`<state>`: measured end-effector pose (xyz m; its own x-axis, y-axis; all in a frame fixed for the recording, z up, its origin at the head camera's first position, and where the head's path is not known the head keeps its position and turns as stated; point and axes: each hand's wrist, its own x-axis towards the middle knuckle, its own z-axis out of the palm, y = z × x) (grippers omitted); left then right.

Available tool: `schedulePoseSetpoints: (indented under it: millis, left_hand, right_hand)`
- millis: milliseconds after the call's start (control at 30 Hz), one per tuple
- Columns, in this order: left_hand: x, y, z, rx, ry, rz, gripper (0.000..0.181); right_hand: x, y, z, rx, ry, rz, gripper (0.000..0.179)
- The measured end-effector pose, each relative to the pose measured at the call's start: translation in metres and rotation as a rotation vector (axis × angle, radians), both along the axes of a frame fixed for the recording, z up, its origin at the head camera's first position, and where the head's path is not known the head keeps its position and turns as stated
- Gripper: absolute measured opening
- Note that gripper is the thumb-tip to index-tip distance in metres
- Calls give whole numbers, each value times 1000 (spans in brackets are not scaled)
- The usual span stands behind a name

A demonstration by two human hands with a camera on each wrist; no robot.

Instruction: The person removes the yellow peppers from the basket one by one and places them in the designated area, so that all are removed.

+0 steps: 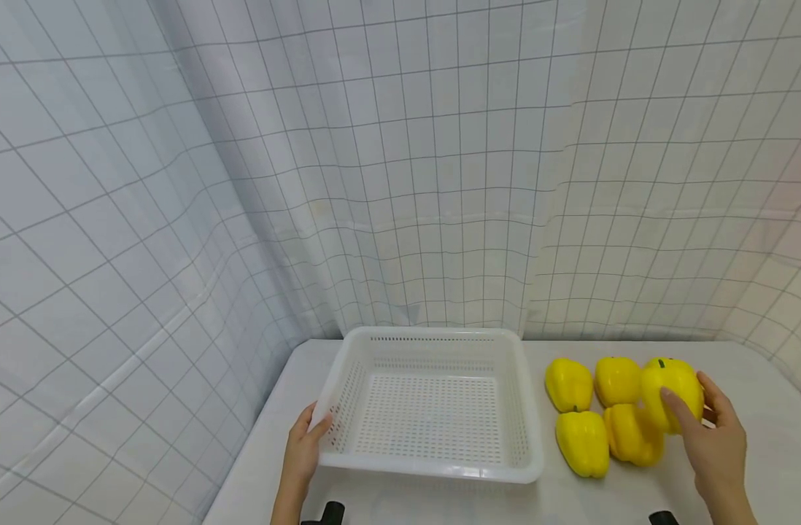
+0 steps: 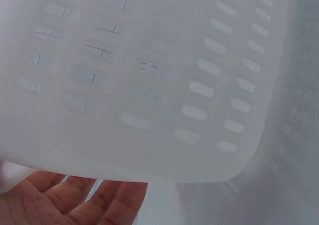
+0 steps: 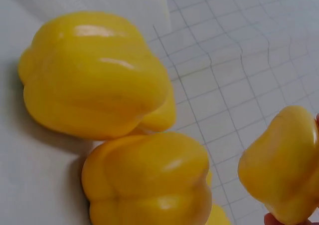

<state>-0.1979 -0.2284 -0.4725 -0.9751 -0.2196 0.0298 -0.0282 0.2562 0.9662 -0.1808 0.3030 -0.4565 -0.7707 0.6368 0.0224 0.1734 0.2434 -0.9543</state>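
Note:
A white perforated plastic basket (image 1: 433, 474) sits on the table with nothing inside it. My left hand (image 1: 303, 443) grips its left side, thumb over the rim; in the left wrist view the fingers (image 2: 124, 202) reach under the basket's edge. At the right, my right hand (image 1: 718, 437) holds a yellow bell pepper (image 1: 672, 386) between thumb and fingers, above the others. That held pepper (image 3: 284, 165) shows at the right edge of the right wrist view. Several more yellow bell peppers (image 1: 583, 443) lie grouped between the basket and my right hand.
The white table (image 1: 761, 394) runs back to hanging white curtains (image 1: 440, 182) with a dark grid pattern, behind and on both sides. Black objects (image 1: 333, 512) show near each wrist at the bottom of the head view.

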Motion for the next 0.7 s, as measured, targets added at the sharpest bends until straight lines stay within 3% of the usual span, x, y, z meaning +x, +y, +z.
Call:
schedulePoseSetpoints:
  millis: [300, 700]
  left_hand:
    - [1, 1, 1, 2, 1, 4, 47]
    - [1, 2, 2, 9, 2, 4, 46]
  right_hand:
    - [3, 21, -19, -20, -139, -58, 78]
    - [7, 34, -40, -17, -252, -32, 89]
